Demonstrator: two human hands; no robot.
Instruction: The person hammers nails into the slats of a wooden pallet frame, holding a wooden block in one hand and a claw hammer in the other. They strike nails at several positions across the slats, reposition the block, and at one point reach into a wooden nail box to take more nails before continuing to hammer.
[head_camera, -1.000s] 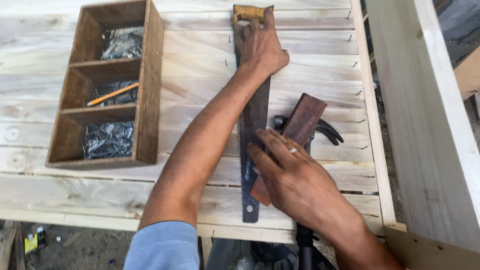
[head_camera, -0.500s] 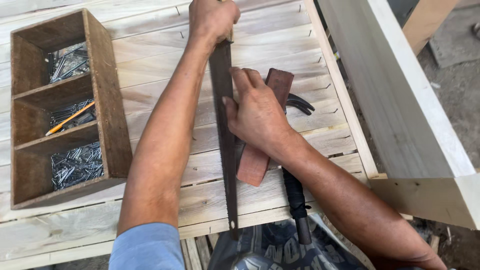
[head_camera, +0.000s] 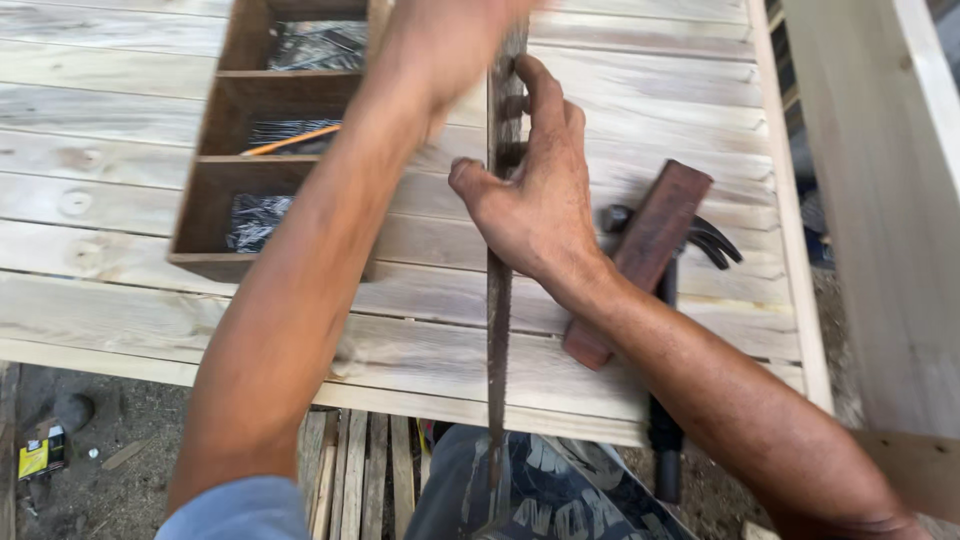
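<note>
We've got the handsaw (head_camera: 496, 300) lying blade-flat along our pale plank workbench (head_camera: 120, 300), tip overhanging the near edge above bare dirt. A dark wood block (head_camera: 640, 260) and claw hammer (head_camera: 665, 420) sit just right; a nail-filled divided box (head_camera: 250, 160) left. Right hand (head_camera: 535, 195) presses open-fingered on the blade; left hand (head_camera: 450, 40) grips the handle end, blurred.

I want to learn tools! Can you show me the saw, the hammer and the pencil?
saw (head_camera: 496, 330): head view, on the middle of the blade.
hammer (head_camera: 718, 243): head view, on the curved claw.
pencil (head_camera: 292, 140): head view, on its orange shaft in the box's middle compartment.
</note>
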